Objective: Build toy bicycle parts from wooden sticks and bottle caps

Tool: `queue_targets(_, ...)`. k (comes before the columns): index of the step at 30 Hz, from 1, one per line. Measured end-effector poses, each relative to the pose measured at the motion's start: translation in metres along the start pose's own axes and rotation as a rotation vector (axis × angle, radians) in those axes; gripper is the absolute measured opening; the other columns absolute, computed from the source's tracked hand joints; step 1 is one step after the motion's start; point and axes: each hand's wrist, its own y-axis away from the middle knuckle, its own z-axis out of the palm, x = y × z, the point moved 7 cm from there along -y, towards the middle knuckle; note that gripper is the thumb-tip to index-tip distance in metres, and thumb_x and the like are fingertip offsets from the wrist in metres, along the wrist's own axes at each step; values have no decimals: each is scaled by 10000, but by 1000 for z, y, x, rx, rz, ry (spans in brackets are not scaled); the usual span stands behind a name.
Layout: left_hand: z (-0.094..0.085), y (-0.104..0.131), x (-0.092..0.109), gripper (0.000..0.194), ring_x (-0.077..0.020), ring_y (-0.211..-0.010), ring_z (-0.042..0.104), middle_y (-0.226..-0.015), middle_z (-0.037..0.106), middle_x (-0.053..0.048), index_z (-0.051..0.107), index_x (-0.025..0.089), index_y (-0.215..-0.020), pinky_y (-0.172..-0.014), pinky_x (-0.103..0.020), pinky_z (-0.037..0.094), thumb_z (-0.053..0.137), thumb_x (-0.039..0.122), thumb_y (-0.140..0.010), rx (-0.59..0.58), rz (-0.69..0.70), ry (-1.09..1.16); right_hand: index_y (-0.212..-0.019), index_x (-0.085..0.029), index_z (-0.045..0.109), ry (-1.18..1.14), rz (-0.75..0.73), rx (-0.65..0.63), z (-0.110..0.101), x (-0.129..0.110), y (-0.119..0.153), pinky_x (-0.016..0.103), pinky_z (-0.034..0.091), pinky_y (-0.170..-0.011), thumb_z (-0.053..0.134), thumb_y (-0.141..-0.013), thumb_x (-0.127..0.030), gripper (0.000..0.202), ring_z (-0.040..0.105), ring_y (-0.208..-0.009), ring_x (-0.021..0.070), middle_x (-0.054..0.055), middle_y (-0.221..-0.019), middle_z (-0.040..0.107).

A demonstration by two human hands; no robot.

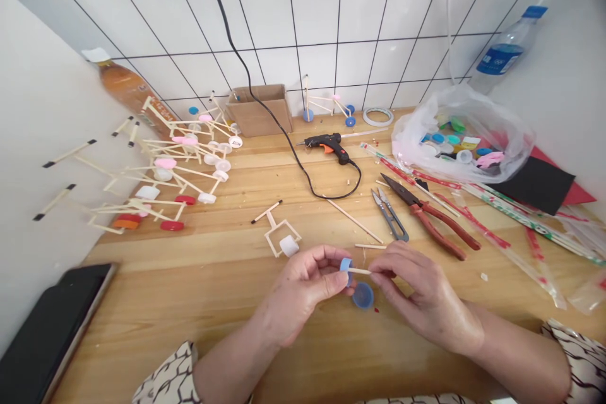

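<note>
Blue cap (345,264), stick (360,271), between 2 hands (305,284)

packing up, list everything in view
held cap: 1, blue, left fingers
held stick: 1, pale, right fingers
loose cap: 1, blue, front
loose sticks: several, pale, centre
frame: 1, pale, centre
stick models: several, pale, left, back
glue gun: 1, black, centre
snips: 1, grey, right
pliers: 1, red-handled, right
tape: 1, white, back
box: 1, brown, back
bag: 1, translucent, right
bottles: 2, amber left, clear right
device: 1, black, left
strips: several, multicoloured, right
sheets: some, black, red, right
hands: 2, bare, front
</note>
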Motion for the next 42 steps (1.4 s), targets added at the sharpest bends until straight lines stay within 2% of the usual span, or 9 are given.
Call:
queue_targets(6,-2,-2,0,294,-138,-714,620,-779,639,-12,608,136,-898,-729,-288,468,732,259,-662,26,9,-120,-795,-174,536,-1,6,-44,6,2,2,289,397,-607,474,-853,-80,126,479,-642,144,18,-673,542)
queue_targets(10,-1,2,6,233,-129,-732,581,-778,627,-11,613,134,-881,-700,-260,459,691,195,-670,42,69,-276,-772,-174,524,-12,25,-68,9,3,3,289,395,-607,454,-863,-89,143,473,-646,146,21,-675,537)
queue_targets(14,3,5,12,210,-149,-769,586,-802,632,-28,609,135,-897,-728,-281,472,647,165,-693,60,134,-406,-730,-184,516,-78,93,-87,11,6,3,274,408,-591,445,-876,-125,173,489,-623,140,11,-647,538)
queue_targets(21,5,9,16,214,-175,-778,620,-829,645,-48,602,138,-913,-723,-306,503,622,154,-701,70,200,-477,-683,-187,533,-204,281,-162,14,14,2,230,426,-553,471,-874,-199,201,521,-572,118,-4,-611,564)
queue_targets(32,12,13,22,198,-162,-767,630,-843,634,-46,609,131,-904,-739,-296,527,592,98,-710,46,348,-571,-680,-178,528,-393,414,-219,21,21,3,221,438,-525,466,-878,-282,232,525,-542,111,-11,-592,550)
queue_targets(36,13,14,25,184,-160,-794,628,-862,629,-46,595,139,-927,-766,-298,529,580,118,-744,51,410,-629,-671,-179,520,-339,364,-203,17,19,0,220,432,-528,467,-879,-267,232,506,-543,106,-18,-585,539)
queue_targets(40,11,14,24,183,-162,-818,617,-889,626,-50,571,157,-966,-785,-315,524,569,148,-783,81,464,-745,-697,-183,533,-159,249,-165,6,19,-6,232,427,-547,472,-871,-225,189,503,-573,115,-13,-617,542)
queue_targets(42,10,15,25,180,-163,-831,601,-911,616,-55,554,166,-983,-795,-326,514,541,146,-804,113,546,-839,-725,-187,538,-59,218,-130,-2,25,-8,246,435,-565,457,-873,-203,170,524,-601,129,4,-650,567)
